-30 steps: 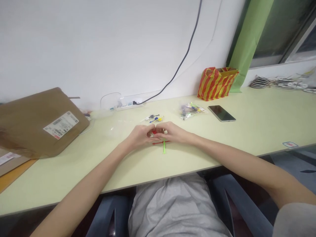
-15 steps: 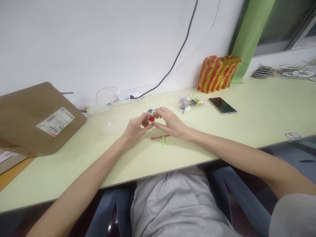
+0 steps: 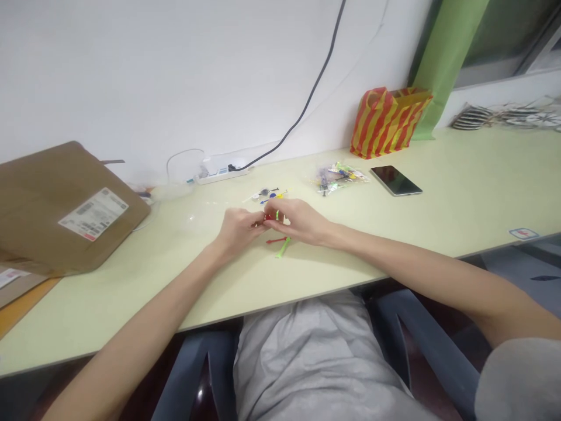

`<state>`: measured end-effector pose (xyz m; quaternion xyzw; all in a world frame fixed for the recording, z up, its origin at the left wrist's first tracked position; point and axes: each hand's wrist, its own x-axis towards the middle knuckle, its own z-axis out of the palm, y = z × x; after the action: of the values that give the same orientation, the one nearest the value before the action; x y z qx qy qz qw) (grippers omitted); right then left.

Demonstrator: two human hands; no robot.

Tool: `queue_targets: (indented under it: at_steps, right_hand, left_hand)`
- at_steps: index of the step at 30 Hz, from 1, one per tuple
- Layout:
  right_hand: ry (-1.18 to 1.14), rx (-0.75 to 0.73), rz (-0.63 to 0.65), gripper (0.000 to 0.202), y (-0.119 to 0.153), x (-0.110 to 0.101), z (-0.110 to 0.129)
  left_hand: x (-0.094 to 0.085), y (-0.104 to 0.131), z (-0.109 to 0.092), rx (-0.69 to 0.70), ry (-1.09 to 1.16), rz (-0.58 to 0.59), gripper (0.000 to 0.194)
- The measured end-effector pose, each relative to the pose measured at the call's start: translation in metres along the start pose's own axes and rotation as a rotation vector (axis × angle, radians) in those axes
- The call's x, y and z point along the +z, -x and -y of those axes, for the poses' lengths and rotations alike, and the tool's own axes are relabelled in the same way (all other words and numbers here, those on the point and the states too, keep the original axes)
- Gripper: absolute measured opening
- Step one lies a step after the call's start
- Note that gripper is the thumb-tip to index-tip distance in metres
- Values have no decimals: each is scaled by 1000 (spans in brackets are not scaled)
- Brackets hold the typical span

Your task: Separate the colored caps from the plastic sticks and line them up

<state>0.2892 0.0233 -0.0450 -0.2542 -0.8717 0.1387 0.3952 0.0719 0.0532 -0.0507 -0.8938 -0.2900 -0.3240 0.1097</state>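
Above the table my left hand (image 3: 238,231) and my right hand (image 3: 301,222) meet, fingertips closed on a small round red plastic piece (image 3: 269,217) that is mostly covered. A bit of bright green shows between my right thumb and fingers; its shape cannot be made out. Just below lie a thin red arrow-shaped stick (image 3: 276,241) and a light green stick (image 3: 283,248), their ends close together. Beyond my fingers are a blue and yellow piece (image 3: 273,196) and a dark grey round piece with a stick (image 3: 264,192).
A clear packet of colourful plastic parts (image 3: 339,177) and a phone (image 3: 395,180) lie to the right. Behind stands a striped bag (image 3: 389,124). A power strip (image 3: 221,172) lies by the wall. A brown cardboard parcel (image 3: 52,210) occupies the left side.
My fingers now cover most of the red piece, whose round face showed before. The green stick on the table has turned and no longer crosses the red one. The view has shifted slightly.
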Motion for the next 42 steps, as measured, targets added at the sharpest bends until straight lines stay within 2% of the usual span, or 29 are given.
queue_targets:
  at_steps: [2,5,8,11,14,22,27,31,36,42]
  right_hand:
    - [23,13,8,5,-2,-2,-1]
    - [94,97,-66,8,-5,-8,-15]
    - [154,211,-107,10,-5,-15,-44]
    - [162,270,-32,8,-2,-16,-73]
    - [158,296,53,5,0,-11,-89]
    - [112,263,119,7,-4,-3,-85]
    - [164,407,7,26,-3,-10,-96]
    - [273,399,-43,29,-5,-11,-110]
    - [421,328,30,41,-12,-4,-116]
    - [476,252,132,47,-15,1,-112]
  left_hand:
    - [0,-1,-2,-9,-12,6,36]
    - [-1,-5,-7,-96,29,56,21]
    - [-1,-9,-8,-139,69,161,32]
    - [3,-8,-3,-120,61,290,38]
    - [7,-5,3,-115,54,373,41]
    - [3,-9,-5,-116,59,389,40]
    - [3,-9,-2,-126,82,402,41]
    - [3,-7,3,-154,80,420,44]
    - [6,-5,7,-154,116,404,45]
    - [4,-7,3,-123,140,400,42]
